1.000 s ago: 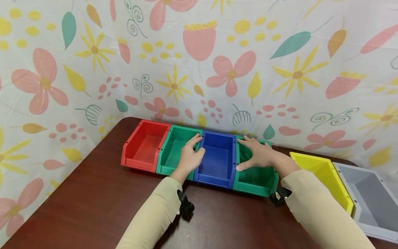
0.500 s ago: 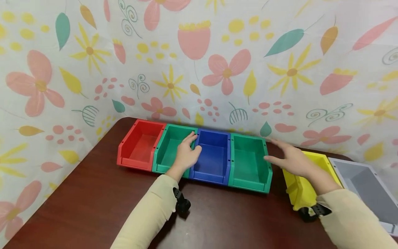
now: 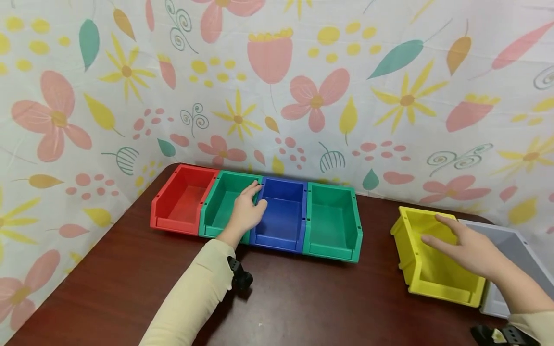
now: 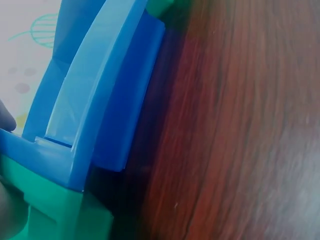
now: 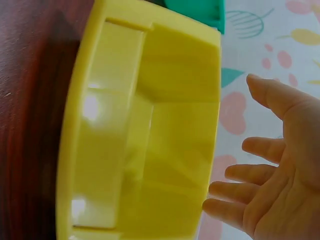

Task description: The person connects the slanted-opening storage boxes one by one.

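In the head view, my left hand (image 3: 247, 211) straddles the joined side walls of the left green bin (image 3: 222, 206) and the blue bin (image 3: 281, 216). Its fingers lie along the rim, with the thumb on the blue side; fingertips show at the blue rim in the left wrist view. The red bin (image 3: 183, 204) and the right green bin (image 3: 332, 221) complete this row of bins. Above the yellow bin (image 3: 415, 269) hovers my right hand (image 3: 469, 245), fingers spread and holding nothing. In the right wrist view its fingers point toward the yellow bin's back rim.
A grey bin (image 3: 515, 240) stands against the yellow bin's right side, partly hidden by my right arm. Dark brown tabletop (image 3: 376, 240) separates the right green bin from the yellow one. A flower-patterned cloth (image 3: 268, 120) hangs behind the table.
My right hand has left the right green bin and moved right, over the yellow bin. The row of bins has slid slightly left together with my left hand.
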Action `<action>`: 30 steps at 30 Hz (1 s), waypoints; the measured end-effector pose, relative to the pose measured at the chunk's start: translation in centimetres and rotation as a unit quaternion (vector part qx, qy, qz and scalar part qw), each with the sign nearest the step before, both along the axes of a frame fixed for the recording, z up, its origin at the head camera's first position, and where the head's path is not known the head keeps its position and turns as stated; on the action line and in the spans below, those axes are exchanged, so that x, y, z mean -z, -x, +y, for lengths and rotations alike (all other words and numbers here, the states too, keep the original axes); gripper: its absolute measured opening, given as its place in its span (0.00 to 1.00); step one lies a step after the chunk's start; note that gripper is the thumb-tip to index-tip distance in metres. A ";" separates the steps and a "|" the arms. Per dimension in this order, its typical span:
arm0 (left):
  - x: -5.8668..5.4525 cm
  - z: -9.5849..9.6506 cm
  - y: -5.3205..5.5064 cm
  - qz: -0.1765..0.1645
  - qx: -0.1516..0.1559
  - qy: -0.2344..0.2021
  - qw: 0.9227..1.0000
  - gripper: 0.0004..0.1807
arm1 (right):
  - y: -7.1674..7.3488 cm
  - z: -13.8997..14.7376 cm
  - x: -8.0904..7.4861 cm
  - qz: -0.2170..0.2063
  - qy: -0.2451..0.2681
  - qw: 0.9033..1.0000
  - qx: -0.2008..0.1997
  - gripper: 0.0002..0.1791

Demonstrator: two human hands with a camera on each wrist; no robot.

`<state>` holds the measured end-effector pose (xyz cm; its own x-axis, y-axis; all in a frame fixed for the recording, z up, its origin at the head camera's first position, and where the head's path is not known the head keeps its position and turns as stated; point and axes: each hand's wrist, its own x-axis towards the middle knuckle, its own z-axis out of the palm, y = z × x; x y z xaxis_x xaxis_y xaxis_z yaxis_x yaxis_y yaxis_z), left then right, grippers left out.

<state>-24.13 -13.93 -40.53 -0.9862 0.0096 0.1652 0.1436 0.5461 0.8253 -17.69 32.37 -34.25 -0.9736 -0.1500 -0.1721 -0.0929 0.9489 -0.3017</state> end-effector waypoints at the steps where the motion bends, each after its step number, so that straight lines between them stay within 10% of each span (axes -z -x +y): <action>1: -0.1 -0.2 0.1 -0.002 0.003 0.006 1.000 0.28 | -0.2 0.3 0.1 0.000 0.001 1.000 0.003 0.47; 10: -1.6 -0.6 0.2 -0.027 0.024 0.112 0.993 0.29 | -1.2 1.6 0.4 -0.014 0.014 1.000 0.024 0.48; 18: -2.6 4.2 -0.5 0.060 0.027 0.241 0.968 0.29 | -1.0 1.2 0.2 -0.012 0.000 0.999 0.038 0.49; 30: -0.8 9.5 -0.8 -0.042 0.141 0.084 0.986 0.34 | -0.6 0.5 0.2 0.000 -0.011 0.998 0.067 0.50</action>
<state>-23.30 -4.43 -39.69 -0.9504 0.3058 0.0565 0.2449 0.6241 0.7420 -17.05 32.82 -34.44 -0.9848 -0.0146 -0.1732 0.0353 0.9590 -0.2810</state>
